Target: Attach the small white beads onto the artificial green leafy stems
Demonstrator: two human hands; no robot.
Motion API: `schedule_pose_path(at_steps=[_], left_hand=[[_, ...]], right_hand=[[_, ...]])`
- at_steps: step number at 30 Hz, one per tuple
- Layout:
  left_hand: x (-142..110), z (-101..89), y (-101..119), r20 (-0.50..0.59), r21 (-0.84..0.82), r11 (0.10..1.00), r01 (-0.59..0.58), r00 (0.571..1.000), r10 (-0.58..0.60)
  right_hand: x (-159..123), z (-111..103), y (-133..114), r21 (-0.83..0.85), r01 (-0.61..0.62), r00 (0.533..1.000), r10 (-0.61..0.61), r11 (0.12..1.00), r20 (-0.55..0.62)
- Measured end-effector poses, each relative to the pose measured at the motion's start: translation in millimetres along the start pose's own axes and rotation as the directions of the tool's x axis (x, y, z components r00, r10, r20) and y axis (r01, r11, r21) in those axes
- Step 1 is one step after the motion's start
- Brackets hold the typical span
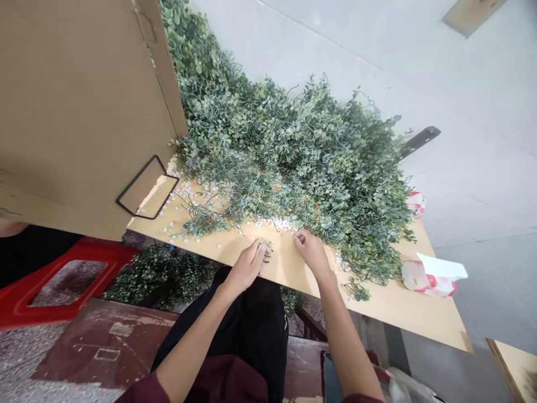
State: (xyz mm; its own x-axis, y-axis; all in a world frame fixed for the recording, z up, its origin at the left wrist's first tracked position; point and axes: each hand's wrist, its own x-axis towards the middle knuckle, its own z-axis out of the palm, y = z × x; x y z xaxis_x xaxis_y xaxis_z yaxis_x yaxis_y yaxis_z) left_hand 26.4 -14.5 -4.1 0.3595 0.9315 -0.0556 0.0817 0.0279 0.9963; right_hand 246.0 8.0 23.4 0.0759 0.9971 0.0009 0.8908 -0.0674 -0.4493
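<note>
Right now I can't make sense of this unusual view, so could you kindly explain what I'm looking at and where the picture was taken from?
There is no machine here, only a person working with bare hands. This single picture comes from a camera worn on the person's head, looking forward and down, so the arms enter from the bottom edge. The left hand is at a small green sprig and seems to hold it. The right hand rests near small white pellets. On the light wooden tabletop lies a large heap of leafy green stems. A cardboard panel stands at the left.
</note>
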Motion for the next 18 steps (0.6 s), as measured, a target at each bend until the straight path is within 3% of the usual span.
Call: schedule_pose_path(at_steps=[5, 8, 10, 12, 15, 18], left_hand=[[0, 5.6, 3, -0.027, 0.105, 0.994, -0.021, 0.999, 0.024], [-3, 7.1, 6, 0.023, 0.203, 0.977, -0.058, 0.998, 0.054], [-6, 6.3, 7, 0.076, 0.263, 0.959, -0.103, 0.993, 0.086], [-9, 5.0, 8, 0.126, 0.298, 0.943, -0.149, 0.985, 0.116], [-11, 4.0, 6, 0.156, 0.313, 0.929, -0.2, 0.975, 0.157], [-11, 4.2, 3, 0.148, 0.313, 0.926, -0.213, 0.973, 0.175]], right_hand=[[-15, -1, -6, -0.015, -0.015, 0.999, 0.016, 1.0, 0.049], [-29, 3, -10, 0.255, -0.052, 0.995, 0.028, 0.966, 0.096], [-40, 8, -14, 0.531, -0.138, 0.982, 0.045, 0.836, 0.183], [-51, 15, -19, 0.743, -0.246, 0.96, 0.053, 0.622, 0.273], [-63, 24, -27, 0.882, -0.334, 0.938, 0.024, 0.332, 0.346], [-69, 31, -34, 0.917, -0.348, 0.934, -0.007, 0.193, 0.356]])
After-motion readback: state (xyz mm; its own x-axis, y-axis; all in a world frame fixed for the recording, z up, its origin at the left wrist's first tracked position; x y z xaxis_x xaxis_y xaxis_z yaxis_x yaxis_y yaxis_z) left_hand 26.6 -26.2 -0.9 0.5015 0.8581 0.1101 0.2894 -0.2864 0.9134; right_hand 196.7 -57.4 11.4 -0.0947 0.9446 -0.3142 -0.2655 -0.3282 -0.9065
